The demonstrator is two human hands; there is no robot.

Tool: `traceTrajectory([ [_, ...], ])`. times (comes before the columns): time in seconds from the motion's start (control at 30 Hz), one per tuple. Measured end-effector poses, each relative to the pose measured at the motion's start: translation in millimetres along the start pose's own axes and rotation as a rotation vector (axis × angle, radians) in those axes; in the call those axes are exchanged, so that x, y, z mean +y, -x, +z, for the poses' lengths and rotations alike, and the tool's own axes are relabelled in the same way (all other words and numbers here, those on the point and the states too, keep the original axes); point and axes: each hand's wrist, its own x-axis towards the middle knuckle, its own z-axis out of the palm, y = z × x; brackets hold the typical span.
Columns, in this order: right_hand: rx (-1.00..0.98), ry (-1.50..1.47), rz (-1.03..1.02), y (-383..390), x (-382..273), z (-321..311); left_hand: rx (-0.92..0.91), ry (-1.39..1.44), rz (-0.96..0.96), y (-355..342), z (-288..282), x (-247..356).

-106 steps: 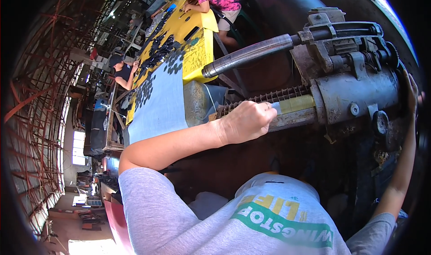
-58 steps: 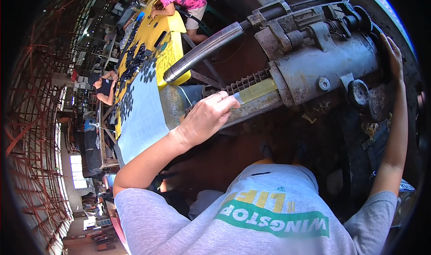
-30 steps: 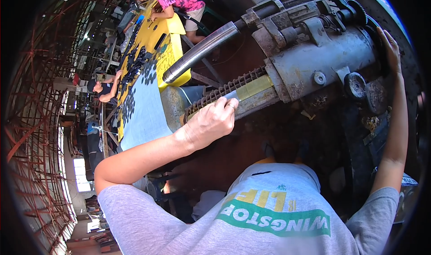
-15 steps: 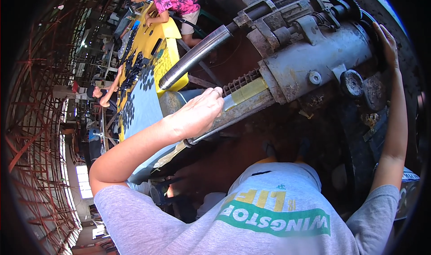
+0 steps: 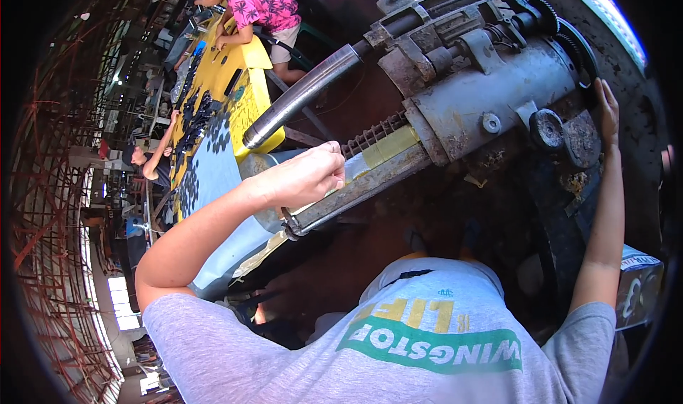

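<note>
L hand: (image 5: 302,178) curled in a fist, knuckles up, resting on the feed rail (image 5: 370,180); fingers tucked under, can't tell what, if anything, they pinch.
R hand: (image 5: 608,112) flat, fingers spread apart, palm laid on the flywheel (image 5: 626,84) rim at far right; arm straight up from the shoulder.
Far left bkgd: red-brown racks (image 5: 50,119), two seated people at a long table (image 5: 213,169).
Table: yellow at far end, pale blue nearer; rows of small dark parts (image 5: 196,119) on it. Person in pink shirt (image 5: 263,2) bends over the yellow end.
Rail: long grey metal bar w/ yellow strip (image 5: 388,146) along top, runs lower left to upper right into the machine; spring (image 5: 373,130) just above the strip.
Lever: (image 5: 306,94) shiny steel tube, sticks out down-left from the machine, above L hand, not touching it.
Machine: (image 5: 491,91) grey, rusty cast body, centre to right; dark knob (image 5: 546,128) on its lower right, near the R hand.
Lower centre: own grey shirt (image 5: 398,340) w/ green-and-yellow print.
</note>
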Motion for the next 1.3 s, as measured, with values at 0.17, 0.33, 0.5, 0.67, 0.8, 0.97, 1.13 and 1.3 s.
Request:
traceTrajectory([
  [0.17,-0.110,-0.141,0.284,37,0,-6,0.002,0.019,0.010,4,4,-12],
  [0.33,-0.220,-0.366,0.287,9,-88,4,0.001,0.054,0.012,-2,2,-11],
  [0.5,-0.307,0.194,0.152,-94,-112,39,0.089,0.103,-0.009,10,13,-15],
  [0.67,-0.374,0.437,-0.058,-119,-92,56,0.275,0.272,-0.032,12,27,-9],
  [0.8,-0.462,0.127,0.018,-120,-82,52,0.325,0.432,0.050,15,36,-9],
  [0.97,-0.500,0.014,0.089,-118,-69,46,0.306,0.545,0.087,11,35,-7],
  [1.13,-0.335,-0.082,0.100,-97,-76,48,0.243,0.556,0.061,10,29,-4],
  [1.3,-0.159,-0.033,-0.007,-80,-51,33,0.216,0.431,0.035,7,27,-7],
])
